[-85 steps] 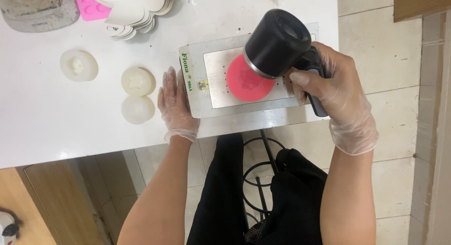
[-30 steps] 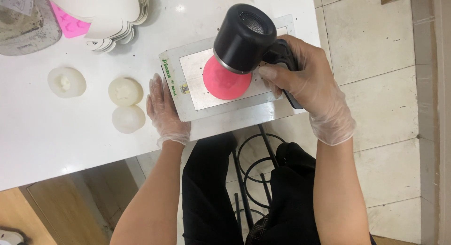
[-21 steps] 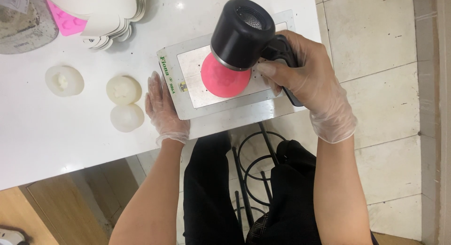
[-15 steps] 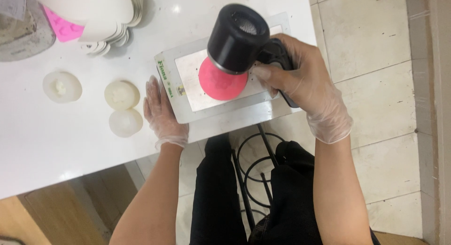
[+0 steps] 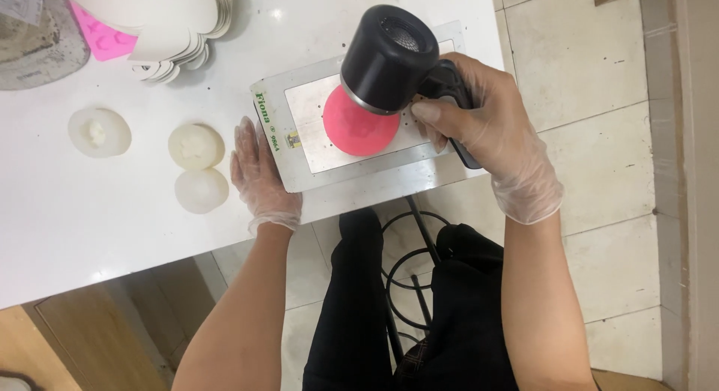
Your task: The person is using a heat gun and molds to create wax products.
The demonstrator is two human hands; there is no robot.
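Heat gun [image 5: 389, 58], one, black, gripped in right hand [image 5: 487, 132], barrel aimed down at one pink disc [image 5: 359, 125] on metal plate [image 5: 329, 147]. Left hand [image 5: 258, 174] flat, released, beside three white discs [image 5: 196, 146].

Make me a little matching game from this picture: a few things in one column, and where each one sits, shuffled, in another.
Things:
1. blower
2. pink disc
3. left hand
4. white rounds

Places:
A. flat on the table beside the metal plate's left edge
B. on the metal plate
C. in the right hand
D. on the table, left of the left hand

Pairs: 1-C, 2-B, 3-A, 4-D
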